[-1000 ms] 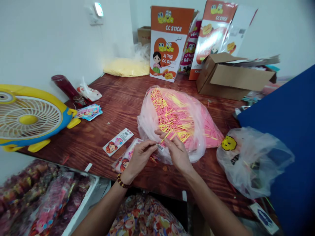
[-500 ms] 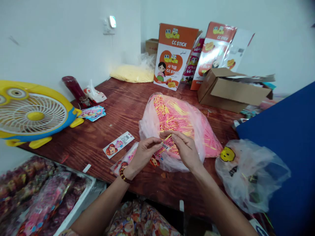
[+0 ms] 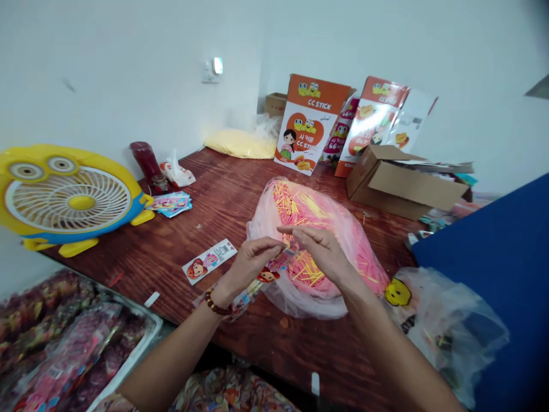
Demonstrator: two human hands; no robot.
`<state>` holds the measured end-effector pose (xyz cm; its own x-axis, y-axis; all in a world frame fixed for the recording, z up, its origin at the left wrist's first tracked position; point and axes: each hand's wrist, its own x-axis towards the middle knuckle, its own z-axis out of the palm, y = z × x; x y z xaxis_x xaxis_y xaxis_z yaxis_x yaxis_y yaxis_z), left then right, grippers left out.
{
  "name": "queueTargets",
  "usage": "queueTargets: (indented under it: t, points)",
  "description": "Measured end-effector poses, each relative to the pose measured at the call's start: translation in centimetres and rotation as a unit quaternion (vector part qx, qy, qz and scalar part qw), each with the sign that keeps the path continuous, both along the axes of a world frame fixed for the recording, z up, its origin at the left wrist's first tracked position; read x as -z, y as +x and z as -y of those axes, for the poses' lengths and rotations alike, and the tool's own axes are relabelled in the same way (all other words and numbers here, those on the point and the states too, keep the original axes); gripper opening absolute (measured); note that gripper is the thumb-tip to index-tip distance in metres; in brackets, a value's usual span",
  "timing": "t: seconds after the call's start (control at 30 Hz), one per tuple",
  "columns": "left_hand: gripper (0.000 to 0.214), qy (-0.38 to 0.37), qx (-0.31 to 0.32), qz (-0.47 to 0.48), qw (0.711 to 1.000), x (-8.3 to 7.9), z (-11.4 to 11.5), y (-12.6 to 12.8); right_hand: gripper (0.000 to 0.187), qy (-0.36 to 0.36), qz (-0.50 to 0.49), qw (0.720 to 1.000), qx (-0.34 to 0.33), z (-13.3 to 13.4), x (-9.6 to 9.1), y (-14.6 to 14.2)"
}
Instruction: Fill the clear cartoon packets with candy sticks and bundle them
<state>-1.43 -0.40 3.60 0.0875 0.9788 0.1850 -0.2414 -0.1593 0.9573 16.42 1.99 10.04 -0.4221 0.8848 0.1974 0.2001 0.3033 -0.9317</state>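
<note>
We look over a dark red, wood-grained worktop (image 3: 227,200) set against pale walls (image 3: 141,74), with printed cartons (image 3: 304,123) along the back and a blue panel (image 3: 510,263) at right. The left hand (image 3: 253,260) pinches a printed clear packet (image 3: 278,264) before the open bag of pink and yellow sticks (image 3: 311,273). The right hand (image 3: 323,252) bends just beside it, partly hiding the sticks; we cannot tell whether it grips anything. The frame cuts off both forearms.
</note>
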Motion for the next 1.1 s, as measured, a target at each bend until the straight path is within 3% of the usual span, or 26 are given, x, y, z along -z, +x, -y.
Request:
queueTargets:
  t: [0.1,0.17,0.23,0.37,0.53,0.7,0.9,1.1]
  points:
    - [0.015,0.001,-0.003,0.013,1.000,0.2,-0.3,-0.3,0.028,0.042,-0.137,0.988,0.052,-0.3,-0.7,0.0]
    - [0.016,-0.025,-0.013,0.054,0.998,0.5,-0.6,-0.4,0.024,0.060,-0.261,0.959,0.090,-0.5,-0.8,0.3]
    - [0.018,-0.055,-0.039,0.105,0.992,0.9,-0.7,-0.5,0.022,0.044,-0.311,0.941,0.124,-0.6,-0.4,0.7]
    - [0.018,-0.076,-0.041,0.130,0.988,1.4,-0.7,-0.2,0.027,-0.045,-0.165,0.974,0.148,-0.1,2.9,0.6]
    - [0.015,-0.078,-0.035,0.148,0.985,1.8,-0.4,0.2,0.024,-0.050,-0.032,0.992,0.111,0.8,6.5,-1.2]
    - [0.021,-0.101,-0.030,0.135,0.985,2.0,-0.1,-0.6,0.024,-0.082,-0.057,0.990,0.099,0.4,6.8,-1.9]
    - [0.024,-0.127,0.052,0.022,0.990,2.8,0.6,-1.6,0.025,-0.109,-0.093,0.982,0.124,0.5,7.8,-2.3]
    - [0.021,-0.108,0.033,-0.031,0.993,3.5,0.7,-1.8,0.027,-0.156,-0.087,0.979,0.094,0.5,8.2,-2.0]
